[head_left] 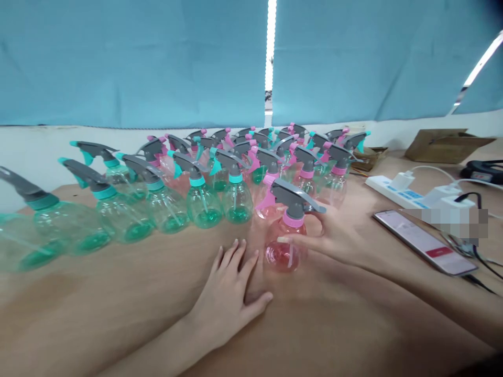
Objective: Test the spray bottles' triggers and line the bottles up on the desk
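Note:
A pink transparent spray bottle [283,246] with a grey trigger head stands on the wooden table [118,303], in front of the others. My right hand [334,238] wraps round its right side, thumb across the front. My left hand [230,296] lies flat on the table just left of the bottle, fingers stretched out, holding nothing.
Several green spray bottles [204,201] and pink ones [310,167] stand in rows behind. A smartphone [424,241] lies to the right, near a white power strip [396,191] with chargers and cables. A cardboard box [444,144] sits at far right. Blue curtains hang behind.

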`<state>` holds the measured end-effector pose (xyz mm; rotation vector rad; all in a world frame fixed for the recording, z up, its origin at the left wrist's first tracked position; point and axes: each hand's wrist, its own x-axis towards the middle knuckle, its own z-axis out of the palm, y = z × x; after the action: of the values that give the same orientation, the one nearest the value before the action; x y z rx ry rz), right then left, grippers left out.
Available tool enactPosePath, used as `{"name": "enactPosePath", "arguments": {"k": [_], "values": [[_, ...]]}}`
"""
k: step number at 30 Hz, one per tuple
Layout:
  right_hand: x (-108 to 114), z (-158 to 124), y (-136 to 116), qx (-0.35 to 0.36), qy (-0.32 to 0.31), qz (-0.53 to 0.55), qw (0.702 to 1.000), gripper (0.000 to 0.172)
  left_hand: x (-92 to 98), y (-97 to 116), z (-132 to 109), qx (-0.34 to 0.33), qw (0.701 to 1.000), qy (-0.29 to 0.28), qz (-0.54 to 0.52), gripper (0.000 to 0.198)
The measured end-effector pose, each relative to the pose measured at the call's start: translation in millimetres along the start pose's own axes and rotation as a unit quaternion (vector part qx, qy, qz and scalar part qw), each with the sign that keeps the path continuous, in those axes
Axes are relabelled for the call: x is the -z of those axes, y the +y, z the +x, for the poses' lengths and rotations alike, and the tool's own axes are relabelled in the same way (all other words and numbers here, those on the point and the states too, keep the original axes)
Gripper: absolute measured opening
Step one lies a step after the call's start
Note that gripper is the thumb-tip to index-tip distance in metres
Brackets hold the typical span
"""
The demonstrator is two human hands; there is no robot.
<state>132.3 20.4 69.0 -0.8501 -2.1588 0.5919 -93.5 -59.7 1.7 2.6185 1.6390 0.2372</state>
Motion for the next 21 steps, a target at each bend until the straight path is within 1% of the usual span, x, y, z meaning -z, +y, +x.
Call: {"name": "enactPosePath", "arguments": {"k": [3,5,7,10,12,14,16,18,19,21], "values": [[10,-5,-14,-0.010,-0.008,-0.001,1.000,0.027,1.9,2,0,0.011,1.000,-0.001,-0.004,0.068],[16,-10,-17,-0.030,-0.006,0.006,1.000,0.022,3.0,3,-1,0.017,1.000,-0.004,-0.004,0.067],[22,-17,-9,-0.077,-0.006,0.020,0.997,0.022,3.7,4,-1,0.020,1.000,-0.006,-0.001,0.065],[35,-32,10,-0.149,0.000,0.078,0.986,0.030,3.9,6,2,0.014,1.000,-0.004,-0.005,0.060],[49,-43,21,-0.180,0.034,0.107,0.977,0.032,3.5,10,6,0.006,1.000,-0.005,-0.014,0.059],[67,-54,29,-0.218,0.078,0.119,0.966,0.027,2.6,16,12,-0.007,1.000,-0.010,-0.025,0.058],[88,-62,36,-0.263,0.108,0.121,0.951,0.023,0.9,23,22,-0.024,0.999,-0.015,-0.037,0.058],[109,-67,44,-0.294,0.147,0.104,0.939,0.025,-1.9,33,35,-0.047,0.998,-0.018,-0.046,0.058],[118,-68,49,-0.297,0.174,0.087,0.935,0.028,-3.8,37,43,-0.059,0.997,-0.018,-0.050,0.058],[136,-65,60,-0.290,0.194,0.060,0.935,0.031,-8.4,47,58,-0.081,0.995,-0.016,-0.057,0.057]]}}
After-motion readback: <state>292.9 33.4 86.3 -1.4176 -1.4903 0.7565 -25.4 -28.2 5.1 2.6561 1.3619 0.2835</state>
